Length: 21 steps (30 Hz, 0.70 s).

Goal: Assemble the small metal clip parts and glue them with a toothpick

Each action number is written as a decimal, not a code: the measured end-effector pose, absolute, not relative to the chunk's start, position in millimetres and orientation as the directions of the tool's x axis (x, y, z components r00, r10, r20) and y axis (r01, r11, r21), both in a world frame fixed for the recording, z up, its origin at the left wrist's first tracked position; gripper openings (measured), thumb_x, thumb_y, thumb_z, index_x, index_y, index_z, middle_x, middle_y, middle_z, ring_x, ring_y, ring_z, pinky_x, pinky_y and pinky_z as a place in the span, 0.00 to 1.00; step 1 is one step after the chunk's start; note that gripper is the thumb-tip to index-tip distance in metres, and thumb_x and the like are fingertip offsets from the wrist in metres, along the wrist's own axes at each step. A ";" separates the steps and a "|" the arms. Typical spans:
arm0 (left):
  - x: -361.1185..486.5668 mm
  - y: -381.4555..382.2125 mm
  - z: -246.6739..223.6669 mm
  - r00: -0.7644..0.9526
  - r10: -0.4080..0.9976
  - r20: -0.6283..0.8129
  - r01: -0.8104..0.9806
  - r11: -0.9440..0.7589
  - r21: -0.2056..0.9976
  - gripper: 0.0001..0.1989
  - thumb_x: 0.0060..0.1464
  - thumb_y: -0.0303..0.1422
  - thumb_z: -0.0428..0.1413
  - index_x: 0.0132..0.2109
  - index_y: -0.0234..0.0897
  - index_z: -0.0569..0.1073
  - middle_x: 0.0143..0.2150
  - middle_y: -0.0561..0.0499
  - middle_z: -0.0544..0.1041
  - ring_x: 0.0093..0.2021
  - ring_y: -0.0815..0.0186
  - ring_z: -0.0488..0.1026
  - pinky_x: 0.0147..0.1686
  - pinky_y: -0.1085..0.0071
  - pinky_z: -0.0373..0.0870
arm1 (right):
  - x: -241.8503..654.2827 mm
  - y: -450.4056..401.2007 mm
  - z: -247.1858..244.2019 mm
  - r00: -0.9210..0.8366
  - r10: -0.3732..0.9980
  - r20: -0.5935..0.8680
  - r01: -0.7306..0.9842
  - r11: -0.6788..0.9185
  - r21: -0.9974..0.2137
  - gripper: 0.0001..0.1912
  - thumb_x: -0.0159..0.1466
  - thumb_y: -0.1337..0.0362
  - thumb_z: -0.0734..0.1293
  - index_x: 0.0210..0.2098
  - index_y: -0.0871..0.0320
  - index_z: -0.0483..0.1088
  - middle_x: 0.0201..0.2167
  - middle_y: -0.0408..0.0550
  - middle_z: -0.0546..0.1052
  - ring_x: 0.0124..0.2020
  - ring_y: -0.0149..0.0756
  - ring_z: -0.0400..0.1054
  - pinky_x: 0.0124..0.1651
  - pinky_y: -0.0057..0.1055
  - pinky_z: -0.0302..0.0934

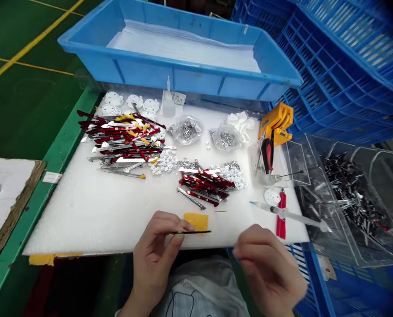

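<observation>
My left hand (159,253) pinches a thin dark strip (196,232) between thumb and fingers, edge-on to me above the table's front edge. Behind the strip lies a yellow pad (196,220). My right hand (269,268) is apart from it on the right, blurred, fingers closed together at the tips; a hint of blue shows there, but what they hold is hidden. Beyond the pad rests a small pile of red and silver strips (206,187), with small white parts (237,176) beside it. A larger pile of similar strips (126,136) lies at the back left.
A syringe (291,215) crosses a red-handled tool (281,220) at right. Pliers (268,154) stand near a yellow holder (275,123). Bags of metal parts (187,130) and a bottle (169,103) sit behind. A blue tub (183,66) borders the back; a clear bin (335,237) stands right.
</observation>
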<state>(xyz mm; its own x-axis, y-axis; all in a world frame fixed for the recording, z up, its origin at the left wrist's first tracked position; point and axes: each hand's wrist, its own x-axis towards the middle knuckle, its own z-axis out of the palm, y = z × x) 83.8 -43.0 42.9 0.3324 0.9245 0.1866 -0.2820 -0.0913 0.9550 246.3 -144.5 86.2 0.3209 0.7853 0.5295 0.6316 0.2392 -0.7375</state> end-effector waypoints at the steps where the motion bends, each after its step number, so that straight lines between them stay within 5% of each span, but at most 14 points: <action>1: 84.8 -42.2 42.3 0.337 0.923 0.188 -0.302 -0.083 0.950 0.04 0.67 0.28 0.63 0.40 0.41 0.80 0.37 0.51 0.83 0.39 0.64 0.84 0.34 0.75 0.78 | 248.6 -149.9 85.6 0.346 0.747 0.568 0.661 0.235 -0.712 0.08 0.67 0.75 0.66 0.39 0.57 0.76 0.29 0.45 0.76 0.27 0.34 0.71 0.25 0.31 0.66; 6: 87.3 -43.0 40.7 0.335 0.926 0.172 -0.358 -0.043 0.933 0.04 0.68 0.29 0.62 0.42 0.41 0.81 0.36 0.51 0.85 0.37 0.64 0.85 0.38 0.71 0.81 | 253.4 -172.3 73.7 0.464 0.578 0.672 0.692 0.238 -0.682 0.11 0.69 0.77 0.65 0.34 0.59 0.75 0.25 0.43 0.73 0.23 0.33 0.67 0.23 0.32 0.63; 10: 85.3 -41.9 40.1 0.351 0.927 0.133 -0.373 0.008 0.928 0.03 0.68 0.30 0.63 0.42 0.40 0.81 0.35 0.51 0.84 0.35 0.65 0.83 0.40 0.69 0.83 | 254.6 -169.8 58.2 0.609 0.678 0.413 0.549 0.016 -0.836 0.06 0.70 0.72 0.69 0.41 0.56 0.77 0.26 0.42 0.76 0.23 0.33 0.71 0.25 0.29 0.67; 14: 80.1 -41.3 41.2 0.396 0.908 0.138 -0.349 0.009 0.937 0.05 0.68 0.32 0.63 0.40 0.38 0.81 0.33 0.48 0.84 0.33 0.62 0.83 0.37 0.67 0.82 | 255.9 -144.9 46.7 0.546 0.796 0.260 0.588 -0.144 -0.796 0.13 0.68 0.65 0.74 0.52 0.56 0.76 0.33 0.43 0.80 0.25 0.31 0.73 0.29 0.28 0.72; 17: 76.4 -44.1 41.5 0.424 0.897 0.126 -0.298 0.007 0.954 0.07 0.69 0.34 0.62 0.40 0.38 0.80 0.33 0.47 0.85 0.33 0.61 0.82 0.35 0.66 0.81 | 257.5 -128.8 43.6 0.500 0.809 0.309 0.678 -0.144 -0.721 0.03 0.70 0.64 0.71 0.42 0.56 0.78 0.31 0.43 0.80 0.24 0.31 0.70 0.28 0.27 0.68; 21: 74.2 -49.5 40.0 0.455 0.879 0.142 -0.269 -0.017 0.963 0.05 0.70 0.32 0.61 0.42 0.39 0.81 0.37 0.46 0.85 0.38 0.61 0.82 0.40 0.66 0.81 | 261.7 -128.2 40.8 0.506 0.790 0.346 0.688 -0.128 -0.714 0.06 0.70 0.66 0.72 0.34 0.56 0.78 0.29 0.43 0.79 0.26 0.32 0.71 0.31 0.28 0.67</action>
<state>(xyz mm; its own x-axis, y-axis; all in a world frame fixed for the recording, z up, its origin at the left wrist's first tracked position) 74.2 -49.5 40.0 0.4547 0.8792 0.1424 -0.2690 -0.0168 0.9630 261.7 -128.2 40.8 0.5058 0.7901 0.3462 0.6882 -0.1276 -0.7142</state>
